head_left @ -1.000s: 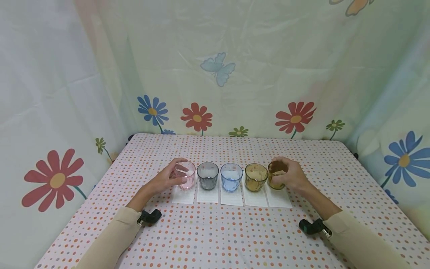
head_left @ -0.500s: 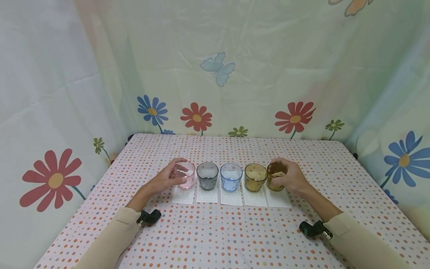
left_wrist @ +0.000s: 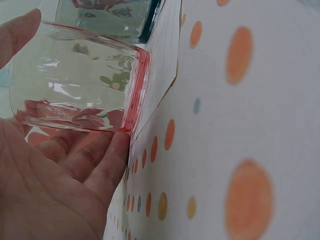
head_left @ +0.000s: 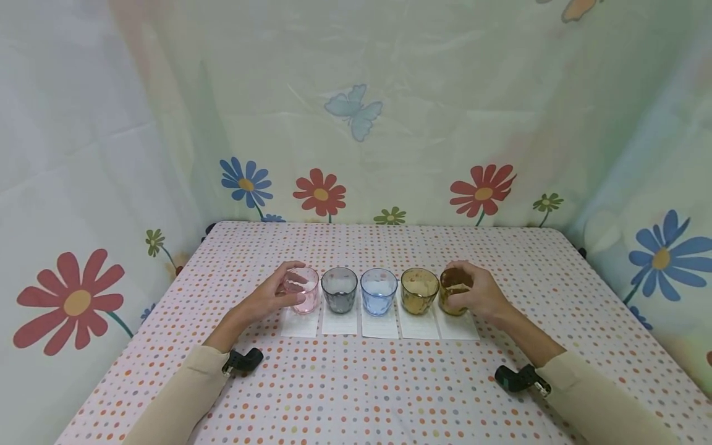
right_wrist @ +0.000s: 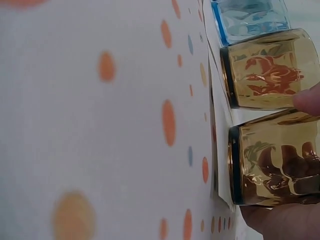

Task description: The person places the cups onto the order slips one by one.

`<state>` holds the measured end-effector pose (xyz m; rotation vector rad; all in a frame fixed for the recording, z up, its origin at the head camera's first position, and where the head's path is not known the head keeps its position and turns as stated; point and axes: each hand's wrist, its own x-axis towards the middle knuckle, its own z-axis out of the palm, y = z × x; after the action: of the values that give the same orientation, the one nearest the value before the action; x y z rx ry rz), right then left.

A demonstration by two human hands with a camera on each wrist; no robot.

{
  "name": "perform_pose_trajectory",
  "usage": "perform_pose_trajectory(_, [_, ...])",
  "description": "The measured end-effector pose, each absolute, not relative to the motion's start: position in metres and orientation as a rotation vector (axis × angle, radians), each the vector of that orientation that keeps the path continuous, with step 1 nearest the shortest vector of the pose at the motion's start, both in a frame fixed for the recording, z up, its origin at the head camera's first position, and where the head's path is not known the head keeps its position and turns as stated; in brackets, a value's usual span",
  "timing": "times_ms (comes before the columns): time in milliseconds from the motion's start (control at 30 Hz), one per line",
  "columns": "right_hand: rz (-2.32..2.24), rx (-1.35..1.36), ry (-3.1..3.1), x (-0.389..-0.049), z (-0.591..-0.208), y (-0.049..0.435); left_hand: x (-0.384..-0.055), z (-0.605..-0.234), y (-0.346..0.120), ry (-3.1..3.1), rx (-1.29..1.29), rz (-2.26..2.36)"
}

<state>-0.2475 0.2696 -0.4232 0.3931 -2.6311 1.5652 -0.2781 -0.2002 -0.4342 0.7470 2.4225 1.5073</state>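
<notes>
Five-coloured order aside, a row of tumblers stands upright on the table. At the left end my left hand point(head_left: 266, 300) holds a clear pink glass point(head_left: 312, 295), thumb on the near side and fingers around the far side. In the left wrist view the fingers touch the pink glass point(left_wrist: 82, 75) low on its wall. At the right end my right hand point(head_left: 485, 294) holds an amber glass point(head_left: 447, 298); its fingers show through the amber wall point(right_wrist: 260, 165) in the right wrist view. Between them stand a grey glass point(head_left: 339, 298), a blue glass point(head_left: 379, 298) and another amber glass point(head_left: 419, 298).
White paper slips point(head_left: 300, 328) lie under the glasses, one beside another. A dotted cloth covers the table point(head_left: 356, 389). A curtain point(head_left: 423, 136) printed with flowers and butterflies hangs behind and at both sides.
The head view has shifted slightly, so the whole scene sits a little further left. Both hands keep their places on the end glasses, and the glasses stay in their row.
</notes>
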Motion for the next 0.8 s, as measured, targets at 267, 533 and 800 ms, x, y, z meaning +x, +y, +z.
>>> perform_pose_trajectory(267, [1.575, 0.371, -2.665, -0.2473, -0.4227, 0.2708, -0.2777, -0.4345, -0.2010, 2.403, 0.785, 1.531])
perform_pose_trajectory(533, [1.604, 0.316, -2.669, -0.2453, -0.4246, 0.2698, -0.2791, -0.4328, -0.2015, 2.421, 0.813, 1.508])
perform_pose_trajectory(800, [1.656, 0.330, -2.645, -0.2453, -0.4235, 0.2679, -0.2778, -0.4331, -0.2006, 2.402, 0.808, 1.523])
